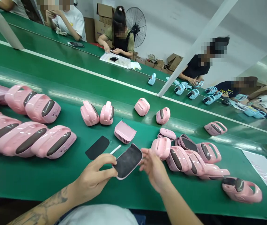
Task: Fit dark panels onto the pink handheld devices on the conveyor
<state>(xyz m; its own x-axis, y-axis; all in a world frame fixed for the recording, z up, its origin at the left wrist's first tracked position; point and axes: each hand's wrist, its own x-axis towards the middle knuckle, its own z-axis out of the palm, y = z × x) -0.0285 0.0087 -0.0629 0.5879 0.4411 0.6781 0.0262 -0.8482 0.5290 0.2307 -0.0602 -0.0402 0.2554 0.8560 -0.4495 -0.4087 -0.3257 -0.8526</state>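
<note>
My left hand (pixel 96 178) pinches the left edge of a pink-rimmed panel (pixel 128 161) with a dark inner face turned up. At the panel's right edge is my right hand (pixel 154 168), its fingers bent and slightly apart; whether they grip the edge is hard to tell. Just beyond the panel lie a thin white stick (pixel 116 149), a black sheet (pixel 97 147) and a small stack of pink panels (pixel 125 132). Right of my right hand, a pink housing (pixel 161 147) with a handle stands beside several similar ones.
Rows of pink housings (pixel 53 142) fill the left of the green table (pixel 72 181). More stand on the shiny green strip beyond. A slanted white post (pixel 194 50) rises at right. Several people sit across, some near blue housings (pixel 179 89).
</note>
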